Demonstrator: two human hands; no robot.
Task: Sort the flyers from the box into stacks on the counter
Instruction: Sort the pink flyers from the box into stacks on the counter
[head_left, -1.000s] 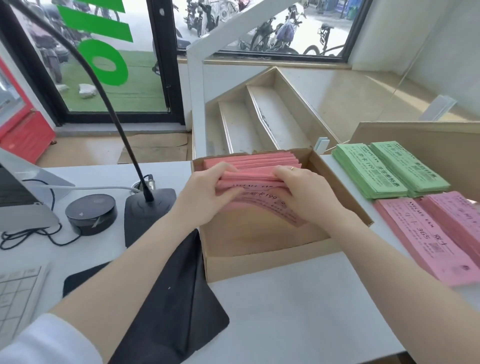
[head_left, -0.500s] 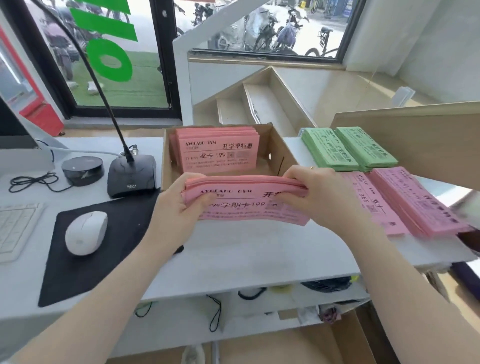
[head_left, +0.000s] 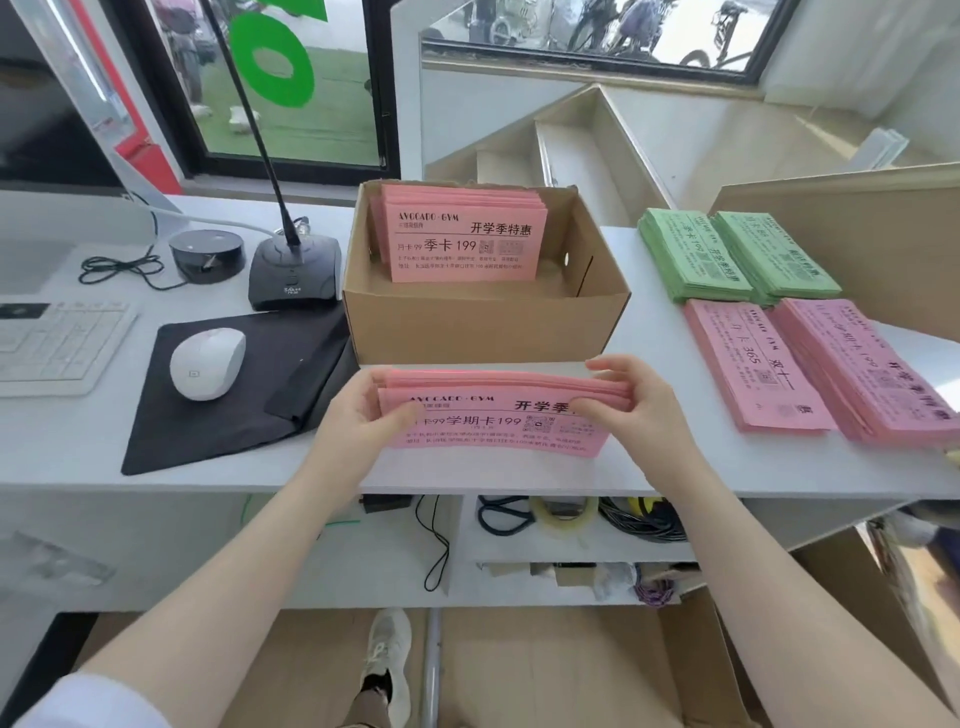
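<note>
Both hands gripped pink flyer bundle (head_left: 493, 415) at its ends, left hand (head_left: 358, 421) and right hand (head_left: 623, 405), low over counter (head_left: 649, 467) before box (head_left: 483, 322). Four stacks (head_left: 779, 312) already sorted at right. More pink flyers (head_left: 462, 239) remained in box. Roughly halfway, I judged.

Pink flyers (head_left: 498, 431), green stacks (head_left: 727, 260), brown box (head_left: 483, 327)
</note>
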